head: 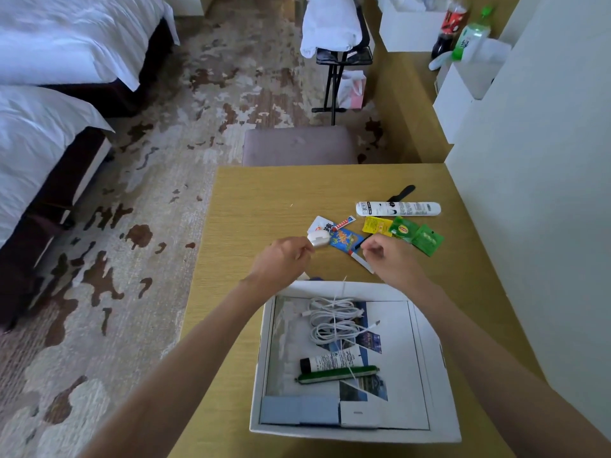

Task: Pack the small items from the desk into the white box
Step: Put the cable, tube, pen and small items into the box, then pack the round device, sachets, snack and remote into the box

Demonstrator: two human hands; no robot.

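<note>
The white box [439, 375] sits open on the desk's near edge. It holds a coiled white cable [334, 320], a black-capped tube [330, 358], a green stick [337, 373] and small flat cartons [301, 409]. Beyond it lie a white tube [398, 209], a yellow sachet [377, 225], green sachets [426, 240], a blue packet [345, 241], a pen [362, 262] and a small white case [320, 240]. My left hand [284, 259] is curled, fingertips at the white case; a grip cannot be confirmed. My right hand [386, 256] is curled just above the pen, with nothing visibly in it.
The wooden desk [264, 200] meets a white wall [529, 193] on the right. A grey stool [299, 145] stands past its far edge. A black flat tool [401, 193] lies behind the tube. Beds are at the left, a luggage rack and bottles farther back.
</note>
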